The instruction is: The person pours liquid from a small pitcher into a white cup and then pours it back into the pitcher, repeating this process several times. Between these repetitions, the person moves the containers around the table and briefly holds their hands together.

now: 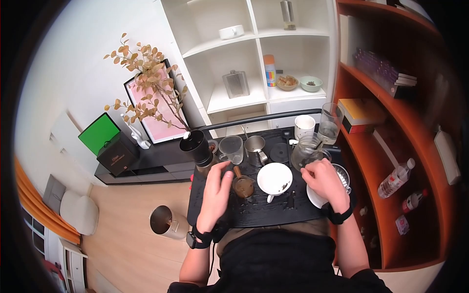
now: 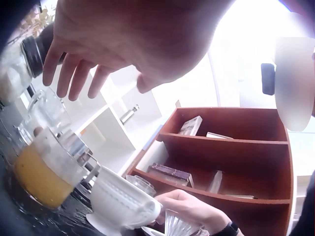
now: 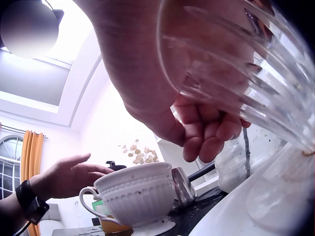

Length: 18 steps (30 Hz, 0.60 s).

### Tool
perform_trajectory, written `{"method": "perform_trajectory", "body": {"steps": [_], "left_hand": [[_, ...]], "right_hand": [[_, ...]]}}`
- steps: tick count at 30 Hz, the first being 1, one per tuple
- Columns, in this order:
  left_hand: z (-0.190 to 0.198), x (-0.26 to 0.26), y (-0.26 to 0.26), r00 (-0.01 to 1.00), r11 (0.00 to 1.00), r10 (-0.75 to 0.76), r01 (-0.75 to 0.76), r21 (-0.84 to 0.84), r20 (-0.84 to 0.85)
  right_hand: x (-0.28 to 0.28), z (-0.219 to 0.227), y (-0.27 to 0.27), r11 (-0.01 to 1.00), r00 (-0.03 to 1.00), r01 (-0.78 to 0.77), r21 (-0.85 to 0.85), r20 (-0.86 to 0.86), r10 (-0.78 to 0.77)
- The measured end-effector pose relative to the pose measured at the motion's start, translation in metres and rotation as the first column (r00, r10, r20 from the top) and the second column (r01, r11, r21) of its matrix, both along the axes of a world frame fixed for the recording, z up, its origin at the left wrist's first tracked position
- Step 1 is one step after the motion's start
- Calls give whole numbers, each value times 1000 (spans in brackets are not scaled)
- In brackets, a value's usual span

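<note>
My left hand [image 1: 216, 193] hovers with extended fingers beside a black-topped coffee grinder [image 1: 194, 146] and holds nothing. Below it in the left wrist view stands a small glass pitcher [image 2: 49, 172] of amber liquid. At the tray's middle is a white ribbed cup [image 1: 271, 177] with dark specks inside. My right hand [image 1: 328, 183] has loosely curled fingers with nothing showing between them, close to a glass carafe [image 1: 304, 155]. Beneath its wrist, a clear ribbed glass dripper [image 1: 343, 177] rests over a white saucer [image 1: 315, 198]; it covers part of the hand in the right wrist view.
The wet black tray [image 1: 234, 215] also bears a clear glass cup [image 1: 231, 148], a steel gooseneck kettle [image 1: 255, 146], a white mug [image 1: 304, 126] and a tall glass [image 1: 330, 122]. A brown bookcase [image 1: 410, 112] adjoins at right. A metal bin [image 1: 178, 227] stands on the floor.
</note>
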<state>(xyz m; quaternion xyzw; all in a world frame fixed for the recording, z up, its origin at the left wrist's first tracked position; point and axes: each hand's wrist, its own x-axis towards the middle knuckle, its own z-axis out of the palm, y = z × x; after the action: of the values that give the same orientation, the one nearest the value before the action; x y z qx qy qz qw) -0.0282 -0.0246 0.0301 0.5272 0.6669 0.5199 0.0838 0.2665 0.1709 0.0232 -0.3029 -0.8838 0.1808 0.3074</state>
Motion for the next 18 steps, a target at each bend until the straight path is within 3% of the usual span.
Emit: {"method": "perform_trajectory", "body": {"steps": [4, 6, 11, 14, 18], "left_hand": [[-12, -18, -8, 994, 999, 28, -24, -39, 107], [-11, -18, -11, 987, 983, 65, -37, -177, 150], [-37, -4, -10, 997, 933, 21, -47, -356, -75], [-46, 10, -6, 964, 952, 6, -87, -294, -266], [-52, 18, 1, 962, 952, 104, -171, -256, -253]], "right_hand": [[-1, 1, -2, 1000, 1000, 2, 11, -31, -2], [-1, 1, -2, 1000, 1000, 3, 3, -26, -3], [0, 4, -3, 1000, 1000, 16, -10, -1, -16], [-1, 3, -3, 1000, 1000, 16, -21, -1, -17], [-1, 0, -2, 1000, 999, 6, -1, -40, -6]]}}
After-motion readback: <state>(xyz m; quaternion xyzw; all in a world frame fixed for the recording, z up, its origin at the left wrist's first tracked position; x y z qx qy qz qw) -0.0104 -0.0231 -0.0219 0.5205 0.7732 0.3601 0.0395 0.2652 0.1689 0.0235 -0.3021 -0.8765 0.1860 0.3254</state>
